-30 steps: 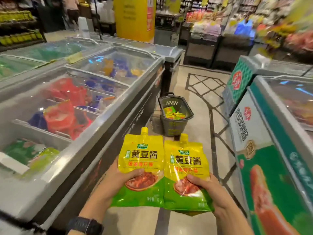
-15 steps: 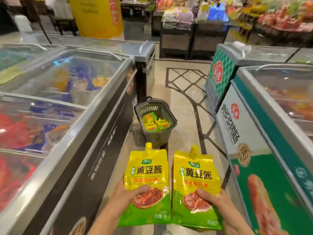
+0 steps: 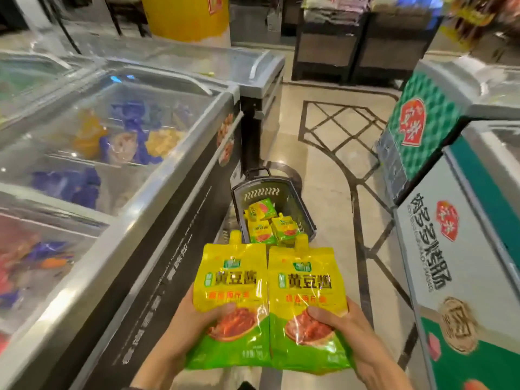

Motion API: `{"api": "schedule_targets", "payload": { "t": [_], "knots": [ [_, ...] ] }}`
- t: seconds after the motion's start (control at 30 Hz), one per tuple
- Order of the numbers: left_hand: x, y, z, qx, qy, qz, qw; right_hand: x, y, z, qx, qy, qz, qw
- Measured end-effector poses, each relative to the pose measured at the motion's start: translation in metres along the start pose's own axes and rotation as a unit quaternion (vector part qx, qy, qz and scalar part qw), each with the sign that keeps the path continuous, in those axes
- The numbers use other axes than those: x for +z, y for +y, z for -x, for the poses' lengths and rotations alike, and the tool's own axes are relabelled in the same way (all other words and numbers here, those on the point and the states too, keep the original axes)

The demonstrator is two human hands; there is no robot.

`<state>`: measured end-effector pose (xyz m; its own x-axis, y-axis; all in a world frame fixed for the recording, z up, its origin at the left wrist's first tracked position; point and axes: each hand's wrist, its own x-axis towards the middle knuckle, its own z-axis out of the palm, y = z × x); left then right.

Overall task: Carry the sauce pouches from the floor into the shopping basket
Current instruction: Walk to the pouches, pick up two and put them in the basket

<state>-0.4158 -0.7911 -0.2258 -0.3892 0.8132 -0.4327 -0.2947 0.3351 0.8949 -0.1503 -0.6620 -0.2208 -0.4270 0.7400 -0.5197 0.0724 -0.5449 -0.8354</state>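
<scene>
– Sauce pouches (image 3: 304, 263), two, yellow and green, held upright side by side, inner edges touching, spout caps up. In the air over the floor (image 3: 332, 170), with the near end of the shopping basket (image 3: 299, 205) just beyond the caps.
– Hands?
– Left hand (image 3: 191, 325) gripping left pouch (image 3: 233, 285) at its lower left, thumb across the front. Right hand (image 3: 349, 333) gripping right pouch (image 3: 306, 291) at its lower right, thumb on the front too. Fingers behind, hidden.
– Inside the basket?
– Several loose pouches (image 3: 263, 220) of the same kind, jumbled on the bottom. Exact count unclear. Handle (image 3: 256, 171) at the far end.
– Around it?
– Standing on the floor, against the dark front of the chest freezer (image 3: 168, 178) on the left, near its far corner. Second freezer (image 3: 455, 277), green and white panels, on the right, well apart across the aisle.
</scene>
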Motion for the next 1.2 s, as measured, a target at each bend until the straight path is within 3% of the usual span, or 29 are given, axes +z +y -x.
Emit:
{"api": "schedule_targets", "payload": {
  "t": [0.23,0.5,0.6,0.87,1.2],
  "knots": [
    [0.024,0.05,-0.142,-0.031,-0.001,0.009,0.999,-0.016,-0.071,-0.121,0.01,0.027,-0.005,1.0],
    [0.064,0.062,-0.295,-0.055,0.064,0.005,0.996,-0.061,-0.127,-0.287,0.062,0.002,0.0,0.998],
    [0.081,0.043,-0.361,-0.057,0.118,-0.004,0.991,-0.078,-0.139,-0.377,0.087,-0.028,0.029,0.995],
    [0.087,-0.053,-0.519,-0.149,0.135,0.006,0.98,-0.103,-0.082,-0.585,0.156,-0.067,0.113,0.979],
    [0.069,-0.217,-0.675,-0.176,0.158,-0.03,0.971,-0.111,0.0,-0.734,0.103,-0.094,0.255,0.957]
  ]
}}
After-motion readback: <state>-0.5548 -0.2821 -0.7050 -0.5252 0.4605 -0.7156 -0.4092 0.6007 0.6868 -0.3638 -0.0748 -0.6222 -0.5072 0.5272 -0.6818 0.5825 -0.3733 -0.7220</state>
